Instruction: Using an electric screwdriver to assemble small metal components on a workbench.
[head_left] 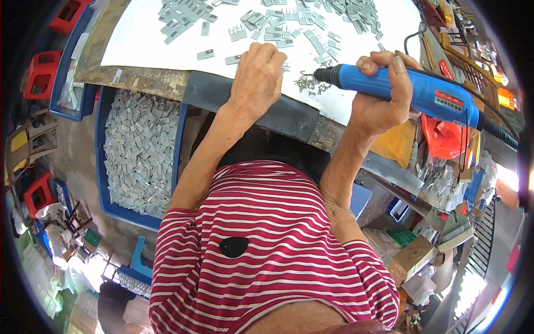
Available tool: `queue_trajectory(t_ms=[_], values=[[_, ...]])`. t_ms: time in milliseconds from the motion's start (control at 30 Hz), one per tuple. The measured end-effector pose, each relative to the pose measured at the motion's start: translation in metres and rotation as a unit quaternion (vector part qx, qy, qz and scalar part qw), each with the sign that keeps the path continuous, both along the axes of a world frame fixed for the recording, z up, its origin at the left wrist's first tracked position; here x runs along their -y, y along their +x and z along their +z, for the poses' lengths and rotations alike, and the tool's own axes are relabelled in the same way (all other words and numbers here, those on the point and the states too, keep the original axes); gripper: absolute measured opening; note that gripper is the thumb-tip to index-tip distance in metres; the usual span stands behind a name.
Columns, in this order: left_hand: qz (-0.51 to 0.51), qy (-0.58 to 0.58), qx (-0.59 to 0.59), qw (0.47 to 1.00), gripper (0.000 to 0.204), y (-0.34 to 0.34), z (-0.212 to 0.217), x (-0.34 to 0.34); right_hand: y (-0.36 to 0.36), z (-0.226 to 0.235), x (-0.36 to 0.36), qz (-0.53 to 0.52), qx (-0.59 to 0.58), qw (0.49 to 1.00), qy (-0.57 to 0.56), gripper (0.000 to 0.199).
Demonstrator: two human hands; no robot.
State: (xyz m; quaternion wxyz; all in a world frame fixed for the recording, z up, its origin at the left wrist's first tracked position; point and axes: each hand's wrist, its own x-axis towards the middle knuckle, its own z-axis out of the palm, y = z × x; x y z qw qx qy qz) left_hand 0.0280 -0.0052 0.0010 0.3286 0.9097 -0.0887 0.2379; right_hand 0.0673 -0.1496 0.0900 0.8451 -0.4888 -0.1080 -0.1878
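Observation:
In my right hand (384,92) is a blue electric screwdriver (411,89), its black nose and thin bit pointing left over the white work surface. My fingers and thumb wrap round its body. Closed, with its knuckles up, my left hand (258,75) rests at the near edge of that surface; what its fingertips hold is hidden beneath them. Small grey rectangular pieces (205,54) lie around it, one partly covered on its left side. Under the screwdriver's bit is a scatter of tiny dark screws (311,84).
Many more grey pieces (186,16) spread across the far side of the white sheet (139,39). Below the table's left edge stands a blue bin (101,167) full of similar pieces. A black cable (500,131) runs from the screwdriver to the right, near a red plastic bag (442,136).

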Motion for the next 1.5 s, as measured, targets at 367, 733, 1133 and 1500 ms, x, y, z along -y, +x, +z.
queue_trajectory(t_ms=[367, 733, 1133, 1500], values=[[-0.019, -0.041, -0.023, 0.999, 0.014, -0.001, -0.001, -0.003, 0.011, -0.003, -0.032, 0.029, 0.014, 0.999, -0.036, 0.024], [-0.007, -0.051, -0.04, 0.998, 0.015, 0.001, -0.003, -0.002, 0.014, -0.004, -0.045, 0.012, 0.012, 0.996, -0.086, 0.019], [0.005, -0.055, -0.049, 0.997, 0.016, 0.0, -0.007, -0.004, 0.016, -0.008, -0.048, 0.017, 0.024, 0.991, -0.129, 0.018], [-0.001, -0.056, -0.059, 0.997, 0.011, 0.005, -0.001, -0.002, 0.027, -0.009, -0.042, -0.055, 0.261, 0.889, -0.372, 0.01]])
